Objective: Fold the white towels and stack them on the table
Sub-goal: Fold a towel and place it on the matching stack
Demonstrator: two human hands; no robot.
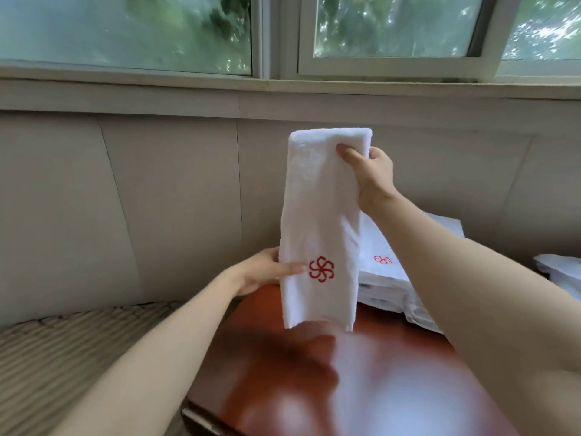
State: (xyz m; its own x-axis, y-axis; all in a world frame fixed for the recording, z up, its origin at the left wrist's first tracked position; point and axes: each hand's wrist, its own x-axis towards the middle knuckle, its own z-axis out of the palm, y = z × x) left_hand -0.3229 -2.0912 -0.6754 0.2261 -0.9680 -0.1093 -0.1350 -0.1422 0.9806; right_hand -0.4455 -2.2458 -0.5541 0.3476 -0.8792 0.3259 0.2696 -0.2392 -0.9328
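A white towel (pixel 320 221) with a red embroidered flower mark hangs upright as a long narrow strip above the glossy brown table (pixel 361 388). My right hand (pixel 371 177) grips its upper right edge, thumb on the front face. My left hand (pixel 267 270) pinches its lower left edge beside the red mark. The towel's bottom edge hangs just above the tabletop. Behind it, a stack of folded white towels (pixel 386 278) with the same red mark lies on the table's far right side.
More white cloth (pixel 559 272) lies at the far right edge. A woven seat surface (pixel 78 335) sits left of the table. A padded beige wall (pixel 157 199) and a window ledge stand behind.
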